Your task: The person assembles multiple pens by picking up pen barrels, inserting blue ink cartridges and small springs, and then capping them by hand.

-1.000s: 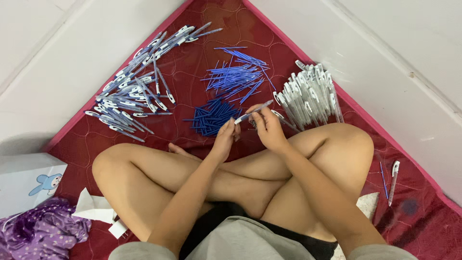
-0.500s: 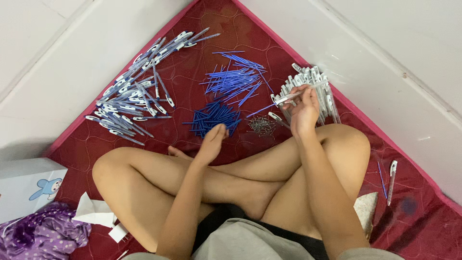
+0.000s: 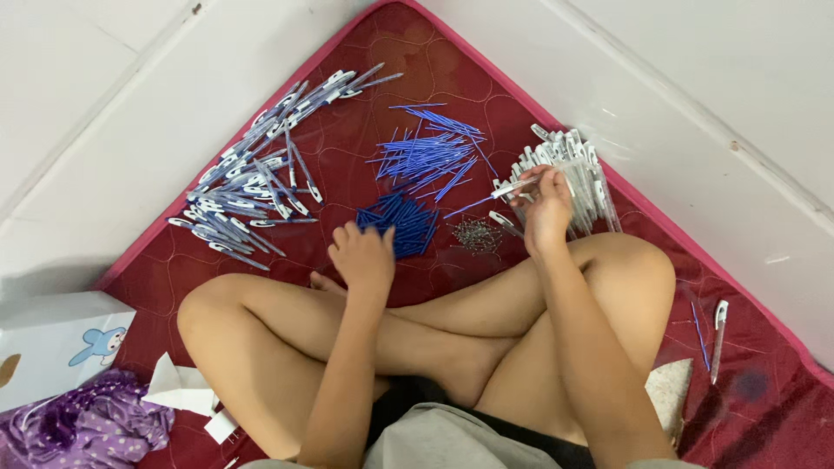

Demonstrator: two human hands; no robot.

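The person's arms are bare from the shoulders down, with no sleeves, watch or bracelet showing on either wrist. The left hand [image 3: 363, 256] and right hand [image 3: 547, 208] carry no rings or gloves. Both legs are bare as well, knees and feet uncovered (no socks). Dark, nearly black shorts show at the hips, and a light grey top covers the chest at the bottom edge.
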